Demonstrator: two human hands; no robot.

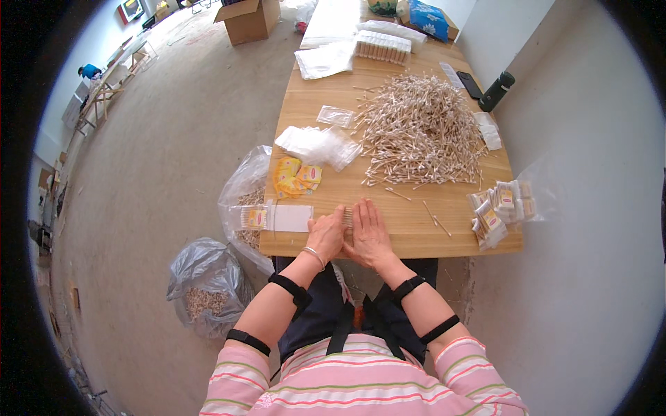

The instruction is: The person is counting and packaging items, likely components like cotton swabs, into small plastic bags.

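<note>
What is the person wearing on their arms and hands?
Short pink sleeves with thin coloured stripes. Black straps ring both forearms, near each wrist and elbow. The left hand has a thin silver bracelet at its wrist; the right hand is bare. No gloves.

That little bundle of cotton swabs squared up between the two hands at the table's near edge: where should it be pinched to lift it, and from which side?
Probably across the middle of the small bundle of swabs, from above, thumb on one long flank and fingers on the other. The sticks lie parallel and flat on the table, pressed between left hand and right hand; an end grip would likely let them splay.

Swab heap [422, 132] mid-table [409, 239], empty bags [318, 144] left, packed bags [501, 208] right.
</note>
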